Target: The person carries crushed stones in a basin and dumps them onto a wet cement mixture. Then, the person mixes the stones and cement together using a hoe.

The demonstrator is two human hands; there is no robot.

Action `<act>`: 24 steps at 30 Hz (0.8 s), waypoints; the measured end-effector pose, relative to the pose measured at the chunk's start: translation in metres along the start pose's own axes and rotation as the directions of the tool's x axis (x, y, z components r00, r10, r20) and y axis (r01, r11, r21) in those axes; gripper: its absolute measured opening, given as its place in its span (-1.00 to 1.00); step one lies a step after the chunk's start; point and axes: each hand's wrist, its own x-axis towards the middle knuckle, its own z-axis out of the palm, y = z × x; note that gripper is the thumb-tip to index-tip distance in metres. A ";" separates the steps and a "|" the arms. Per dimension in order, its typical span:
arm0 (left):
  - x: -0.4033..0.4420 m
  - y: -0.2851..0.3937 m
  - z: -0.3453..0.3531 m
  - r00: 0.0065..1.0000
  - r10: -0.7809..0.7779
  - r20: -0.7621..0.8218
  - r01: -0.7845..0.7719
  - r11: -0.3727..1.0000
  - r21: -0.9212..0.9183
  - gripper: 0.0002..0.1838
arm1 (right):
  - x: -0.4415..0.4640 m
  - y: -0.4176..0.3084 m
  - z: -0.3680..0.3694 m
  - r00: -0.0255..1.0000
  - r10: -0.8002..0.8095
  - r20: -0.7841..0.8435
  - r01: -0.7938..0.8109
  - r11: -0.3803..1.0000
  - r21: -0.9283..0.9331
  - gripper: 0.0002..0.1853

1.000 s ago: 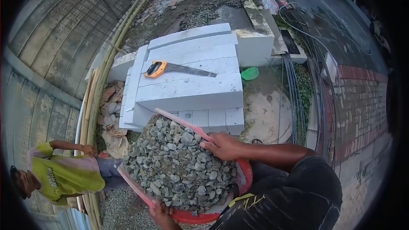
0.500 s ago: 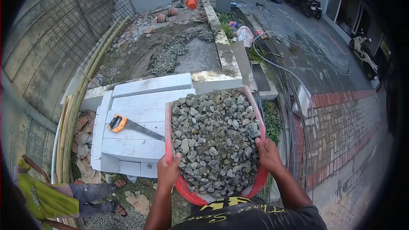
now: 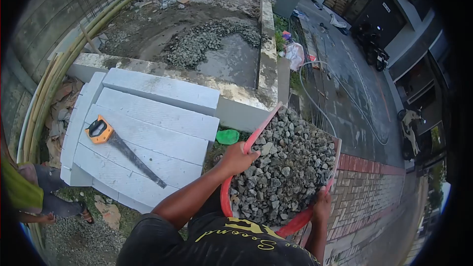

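A red wheelbarrow tray [image 3: 227, 198], heaped with grey gravel [image 3: 283, 170], is in front of my body, turned toward the right. Any wheel or handles are out of sight. My left hand [image 3: 237, 159] is closed around its left rim, thumb lying over the inner edge by the stones. On the right side, my right hand [image 3: 321, 207] grips the opposite rim, its fingers partly hidden. Left of the tray, a handsaw [image 3: 129, 151] with an orange and black handle lies on a stack of white blocks [image 3: 162, 106].
A low concrete wall [image 3: 221, 86] borders a bed of gravel and wet grey ground [image 3: 229, 64]. Bamboo poles [image 3: 74, 44] lean at the left. A person in a yellow-green shirt [image 3: 22, 187] stands lower left. A hose [image 3: 315, 99] crosses the right pavement, with a parked scooter [image 3: 409, 130] beyond.
The tray has swung right and its far end now points up-right. Both hands keep hold of its rims. Block stack and saw appear farther left as the view turns.
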 end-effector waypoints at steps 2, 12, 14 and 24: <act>0.056 0.006 -0.008 0.999 -0.044 0.026 0.045 0.999 -0.029 -0.60 | 0.059 -0.019 0.019 0.998 -0.015 0.062 0.015 1.000 0.000 -0.67; 0.244 0.033 -0.083 0.988 -0.079 -0.132 0.089 0.994 0.067 -0.66 | 0.258 -0.109 0.162 0.958 0.051 0.284 -0.110 0.974 0.198 -0.71; 0.263 0.035 -0.102 0.983 -0.124 -0.133 0.127 0.992 0.017 -0.65 | 0.298 -0.112 0.192 0.931 -0.032 0.364 0.003 0.997 0.078 -0.70; 0.376 -0.016 -0.177 0.843 -0.413 -0.346 0.423 0.905 -0.049 -0.48 | 0.461 -0.163 0.384 0.734 -0.048 0.677 0.223 0.959 -0.174 -0.62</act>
